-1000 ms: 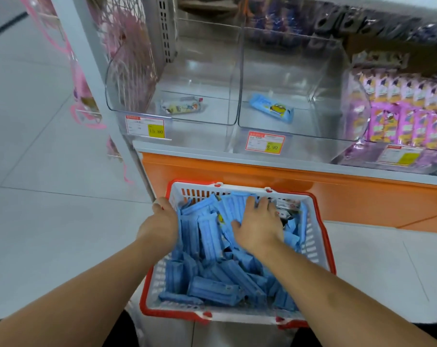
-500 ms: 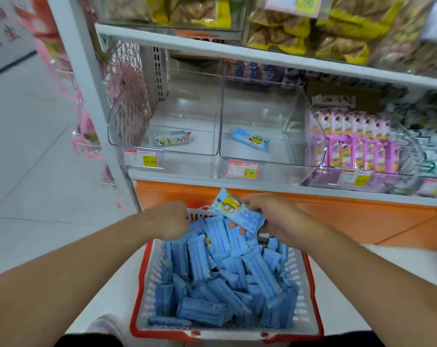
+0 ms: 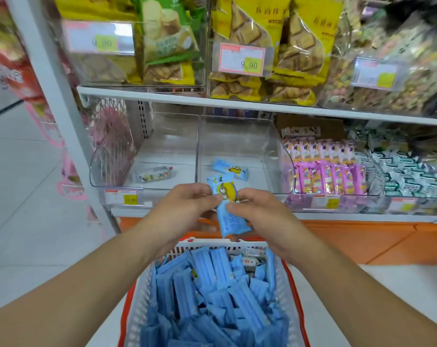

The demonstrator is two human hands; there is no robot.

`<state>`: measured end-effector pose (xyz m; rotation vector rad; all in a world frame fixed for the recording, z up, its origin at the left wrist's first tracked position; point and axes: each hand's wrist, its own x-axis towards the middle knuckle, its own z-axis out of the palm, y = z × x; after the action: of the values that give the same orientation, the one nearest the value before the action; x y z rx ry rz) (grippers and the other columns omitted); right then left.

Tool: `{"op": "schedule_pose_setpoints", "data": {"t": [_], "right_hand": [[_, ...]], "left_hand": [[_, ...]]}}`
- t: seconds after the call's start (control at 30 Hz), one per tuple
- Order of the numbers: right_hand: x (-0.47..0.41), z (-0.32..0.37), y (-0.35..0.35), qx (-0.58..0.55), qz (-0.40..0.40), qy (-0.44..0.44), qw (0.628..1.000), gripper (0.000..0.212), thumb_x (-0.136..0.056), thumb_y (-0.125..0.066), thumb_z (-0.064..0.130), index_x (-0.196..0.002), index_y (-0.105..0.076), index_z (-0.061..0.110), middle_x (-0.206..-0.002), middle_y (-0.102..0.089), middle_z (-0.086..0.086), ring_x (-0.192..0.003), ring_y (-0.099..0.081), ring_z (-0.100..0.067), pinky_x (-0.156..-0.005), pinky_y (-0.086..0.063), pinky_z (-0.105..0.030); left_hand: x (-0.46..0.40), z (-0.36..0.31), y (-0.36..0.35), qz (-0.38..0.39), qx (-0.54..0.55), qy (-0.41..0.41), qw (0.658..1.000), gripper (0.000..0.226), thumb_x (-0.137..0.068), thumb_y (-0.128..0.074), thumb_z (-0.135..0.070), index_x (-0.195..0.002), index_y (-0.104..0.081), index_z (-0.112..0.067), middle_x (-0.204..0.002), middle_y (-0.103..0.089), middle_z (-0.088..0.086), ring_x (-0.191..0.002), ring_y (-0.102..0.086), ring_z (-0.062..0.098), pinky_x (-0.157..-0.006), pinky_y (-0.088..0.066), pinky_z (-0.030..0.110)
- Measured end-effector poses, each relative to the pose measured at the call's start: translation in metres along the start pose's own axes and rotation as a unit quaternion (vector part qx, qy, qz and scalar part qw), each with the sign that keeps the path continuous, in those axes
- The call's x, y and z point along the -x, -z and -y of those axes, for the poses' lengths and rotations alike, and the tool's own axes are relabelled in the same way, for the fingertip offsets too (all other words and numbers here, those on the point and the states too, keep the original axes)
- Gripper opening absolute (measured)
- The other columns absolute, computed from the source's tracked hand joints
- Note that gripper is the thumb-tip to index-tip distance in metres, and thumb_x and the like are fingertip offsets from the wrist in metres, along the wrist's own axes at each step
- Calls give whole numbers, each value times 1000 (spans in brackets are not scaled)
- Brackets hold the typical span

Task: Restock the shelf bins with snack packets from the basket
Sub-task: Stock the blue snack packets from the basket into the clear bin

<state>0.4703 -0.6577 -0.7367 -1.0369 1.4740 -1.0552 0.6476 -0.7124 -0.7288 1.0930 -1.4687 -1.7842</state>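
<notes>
Blue foil snack packet with a yellow cartoon figure (image 3: 227,209) is held upright between both hands, above the far rim of the basket and in front of the shelf edge. Left hand (image 3: 184,209) pinches its upper left edge with curled fingers (image 3: 207,199); right hand (image 3: 257,214) grips the middle of the packet from the right, thumb over the front.

White plastic basket with a red rim (image 3: 291,284) sits below the hands, heaped with many more blue packets (image 3: 212,296); a few small white packets (image 3: 250,259) lie near its far edge.

Clear plastic middle bin (image 3: 237,136) on the lower shelf holds one matching blue packet (image 3: 231,169), lying flat on the bin floor. Clear left bin (image 3: 162,136) beside it holds one pale, clear-wrapped packet (image 3: 153,174). Right of the middle bin, a bin of pink and purple packets (image 3: 327,169) stands full, packets upright in rows. Yellow price tags (image 3: 122,197) are fixed along the bin fronts.

Upper shelf (image 3: 142,95) carries bins of yellow and green biscuit bags (image 3: 262,46).
</notes>
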Motion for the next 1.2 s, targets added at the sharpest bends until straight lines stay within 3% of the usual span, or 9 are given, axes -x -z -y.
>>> {"op": "schedule_pose_setpoints", "data": {"t": [0.17, 0.27, 0.43, 0.5, 0.57, 0.73, 0.87, 1.03, 1.2], "right_hand": [[-22, -9, -1, 30, -91, 2, 995, 21, -86, -82, 32, -91, -75, 12, -86, -79, -8, -81, -77, -26, -73, -60, -40], [-32, -1, -2, -40, -72, -23, 996, 12, -96, -72, 16, -104, -72, 8, -95, -77, -14, -79, -77, -30, -73, -64, -44], [-53, 9, 19, 257, -58, 191, 945, 98, -81, -84, -1, -151, -39, 49, -143, -40, 20, -111, -61, 2, -81, -57, -19], [-69, 11, 29, 369, -29, 242, 897, 84, -80, -86, 5, -144, -53, 48, -150, -38, 21, -128, -49, 1, -100, -47, -16], [-89, 13, 36, 426, -45, 270, 862, 65, -79, -87, 15, -132, -63, 43, -141, -49, 21, -131, -48, -11, -110, -44, -34], [-127, 31, 48, 526, -7, 296, 797, 59, -68, -93, 38, -120, -64, 36, -125, -52, 20, -120, -42, -14, -101, -42, -35], [-158, 36, 56, 531, -13, 289, 796, 48, -71, -92, 38, -106, -61, 30, -105, -59, 17, -106, -50, -16, -86, -44, -34], [-213, 22, 66, 609, -141, 158, 764, 44, -76, -83, 50, -105, -60, 26, -101, -67, -2, -103, -62, -30, -82, -56, -41], [-249, 7, 73, 718, -168, 45, 674, 43, -92, -69, 38, -128, -56, 17, -123, -62, -12, -123, -51, -34, -87, -52, -42]], "left_hand": [[-21, 5, -10, -20, -61, -15, 998, 16, -104, -58, -15, -110, -72, -13, -101, -77, 13, -89, -75, 27, -77, -63, 45], [-35, 6, -7, -45, -98, -25, 994, 20, -104, -56, -11, -111, -72, -22, -98, -75, 8, -86, -75, 28, -65, -64, 44], [-64, -6, 2, -67, -217, -87, 970, 19, -101, -62, -19, -96, -74, -33, -88, -76, -1, -60, -62, 8, -56, -55, 31], [-81, -12, 6, -75, -235, -100, 964, 12, -100, -64, -21, -99, -75, -22, -88, -76, 1, -58, -59, 2, -61, -52, 31], [-96, -16, 9, -80, -243, -101, 961, 9, -98, -67, -23, -100, -75, -19, -84, -76, 1, -54, -58, 0, -57, -47, 26], [-127, -22, 18, -106, -278, -91, 950, 25, -91, -76, -36, -111, -65, -25, -89, -78, -5, -58, -60, 1, -54, -39, 23], [-144, -25, 20, -136, -311, -144, 929, 22, -92, -73, -40, -109, -64, -28, -89, -74, -11, -76, -67, 3, -63, -48, 26], [-159, -13, 42, -195, -492, -308, 791, 48, -88, -67, -17, -136, -56, -18, -134, -55, 0, -123, -52, 22, -107, -40, 30], [-167, 9, 48, -146, -520, -200, 817, 64, -103, -46, -24, -161, -21, -15, -169, -14, -6, -140, -45, 24, -109, -45, 40]]}}
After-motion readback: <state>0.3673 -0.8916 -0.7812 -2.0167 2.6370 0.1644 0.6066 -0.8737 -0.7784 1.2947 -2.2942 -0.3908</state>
